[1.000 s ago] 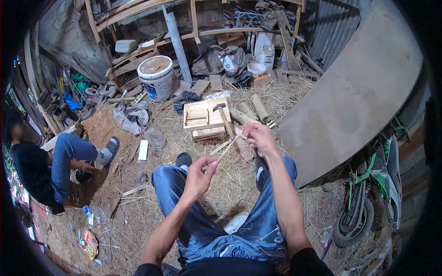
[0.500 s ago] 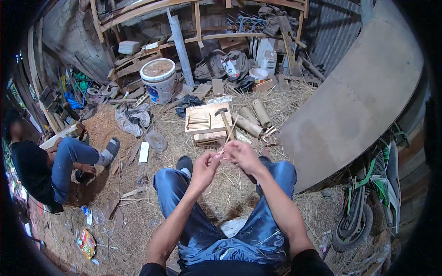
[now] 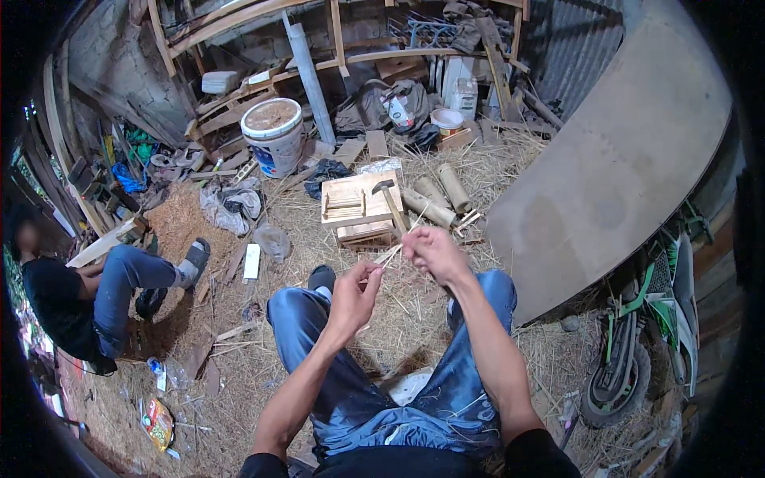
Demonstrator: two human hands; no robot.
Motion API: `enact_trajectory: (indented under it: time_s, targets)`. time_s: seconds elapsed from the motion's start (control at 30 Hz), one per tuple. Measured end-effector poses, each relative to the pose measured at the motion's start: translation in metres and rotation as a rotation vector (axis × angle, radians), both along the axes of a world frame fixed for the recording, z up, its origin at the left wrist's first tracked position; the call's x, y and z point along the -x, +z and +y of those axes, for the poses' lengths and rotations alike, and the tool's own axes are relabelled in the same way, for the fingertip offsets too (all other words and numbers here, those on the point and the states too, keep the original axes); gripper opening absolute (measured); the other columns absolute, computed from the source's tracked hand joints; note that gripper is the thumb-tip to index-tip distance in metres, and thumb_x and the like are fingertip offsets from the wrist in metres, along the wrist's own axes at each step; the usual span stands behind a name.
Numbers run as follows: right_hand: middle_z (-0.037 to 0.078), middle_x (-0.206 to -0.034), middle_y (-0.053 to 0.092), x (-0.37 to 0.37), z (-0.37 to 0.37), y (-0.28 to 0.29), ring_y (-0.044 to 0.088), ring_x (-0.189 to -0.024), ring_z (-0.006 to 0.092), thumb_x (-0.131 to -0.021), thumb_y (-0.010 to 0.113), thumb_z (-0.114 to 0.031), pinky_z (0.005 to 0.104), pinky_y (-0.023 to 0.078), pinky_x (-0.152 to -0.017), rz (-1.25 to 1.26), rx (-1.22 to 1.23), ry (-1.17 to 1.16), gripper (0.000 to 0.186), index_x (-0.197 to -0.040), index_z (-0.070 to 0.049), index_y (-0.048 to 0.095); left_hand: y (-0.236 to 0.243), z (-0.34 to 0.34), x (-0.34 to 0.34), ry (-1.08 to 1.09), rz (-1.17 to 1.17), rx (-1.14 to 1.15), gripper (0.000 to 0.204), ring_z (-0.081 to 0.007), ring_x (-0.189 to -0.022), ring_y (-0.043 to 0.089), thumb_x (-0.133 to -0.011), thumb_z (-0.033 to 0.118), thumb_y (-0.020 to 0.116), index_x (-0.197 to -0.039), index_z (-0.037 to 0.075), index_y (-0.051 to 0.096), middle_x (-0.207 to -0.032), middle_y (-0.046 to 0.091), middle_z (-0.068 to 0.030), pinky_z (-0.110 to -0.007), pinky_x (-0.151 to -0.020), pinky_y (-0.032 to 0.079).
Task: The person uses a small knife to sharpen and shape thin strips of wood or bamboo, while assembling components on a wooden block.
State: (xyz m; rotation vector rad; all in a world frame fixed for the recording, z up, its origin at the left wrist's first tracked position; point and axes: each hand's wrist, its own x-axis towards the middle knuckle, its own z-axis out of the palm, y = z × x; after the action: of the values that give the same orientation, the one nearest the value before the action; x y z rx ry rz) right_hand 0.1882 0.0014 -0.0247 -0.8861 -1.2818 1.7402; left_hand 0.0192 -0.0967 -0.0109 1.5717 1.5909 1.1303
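Note:
My left hand point(image 3: 356, 296) is raised over my lap, thumb and fingers pinched together. Opposite it, a little higher and farther off, my right hand point(image 3: 434, 255) is also closed in a pinch. Between the two sets of fingertips runs a thin pale wooden strip point(image 3: 390, 254); its ends are partly hidden by the fingers. Just beyond the hands, a hammer point(image 3: 392, 205) leans across a small wooden box point(image 3: 348, 191). Thin sticks point(image 3: 344, 213) lie on top of that box.
Cut bamboo pieces point(image 3: 430, 207) lie beside the box. A large white bucket point(image 3: 272, 135) stands behind, and a big board point(image 3: 606, 167) slopes along the right. Another person point(image 3: 60, 299) sits at the left. Straw covers the floor, with a green-and-white motorbike point(image 3: 629, 350) at lower right.
My hands have moved apart, the right one rising slightly and shifting rightward. The strip, upright before, now slants lower between them. The other person's hand has drawn back from the floor.

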Motion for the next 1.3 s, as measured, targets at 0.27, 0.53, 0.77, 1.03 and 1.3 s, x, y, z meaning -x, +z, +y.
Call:
enact_trajectory:
  time_s: [0.27,0.53,0.77,1.03,1.3]
  targets:
    - [-0.001,-0.067,0.056,-0.005,0.004,0.005,0.039,-0.045,0.0009,-0.091,0.06,-0.02,0.0159,0.028,-0.038,-0.036,-0.006,-0.025,0.017,-0.086,-0.004,0.057,0.007,-0.01,0.004,-0.033,-0.026,-0.006,0.017,-0.0081,-0.076,0.056,-0.093,0.015,0.056,-0.098,0.0,0.062,-0.082,0.065,-0.0044,-0.024,-0.066,0.044]
    - [0.0,-0.07,0.057,-0.032,0.027,0.013,0.039,-0.046,0.0016,-0.092,0.058,-0.023,0.015,0.028,-0.038,0.138,-0.013,-0.283,0.021,-0.097,-0.003,0.058,-0.007,-0.022,0.032,-0.027,-0.188,0.062,0.018,-0.0033,-0.058,0.04,-0.094,0.018,0.053,-0.095,0.001,0.061,-0.066,0.049,0.0051,-0.02,-0.051,0.032]
    - [0.001,-0.068,0.06,0.027,-0.023,0.0,0.04,-0.047,0.0011,-0.091,0.06,-0.026,0.0169,0.026,-0.039,0.034,-0.054,0.241,0.023,-0.094,-0.003,0.06,-0.011,0.003,0.016,-0.038,-0.2,0.043,0.017,-0.0032,-0.057,0.041,-0.094,0.017,0.053,-0.092,0.002,0.061,-0.065,0.05,0.0039,-0.02,-0.049,0.032]
    - [0.002,-0.07,0.061,0.018,-0.012,-0.002,0.039,-0.045,0.002,-0.091,0.06,-0.021,0.0181,0.027,-0.04,0.041,-0.052,0.138,0.019,-0.087,-0.002,0.061,-0.008,-0.003,0.016,-0.051,-0.139,0.027,0.014,-0.0081,-0.061,0.055,-0.092,0.01,0.054,-0.093,-0.003,0.059,-0.066,0.06,-0.0045,-0.025,-0.056,0.045]
    - [-0.001,-0.068,0.057,0.008,-0.003,-0.002,0.039,-0.045,0.0006,-0.091,0.06,-0.022,0.016,0.028,-0.039,0.025,-0.009,0.076,0.018,-0.084,-0.005,0.058,0.002,-0.004,0.007,-0.05,0.116,-0.138,0.013,-0.0147,-0.054,0.056,-0.092,0.009,0.054,-0.092,-0.002,0.06,-0.061,0.057,-0.01,-0.029,-0.052,0.043]
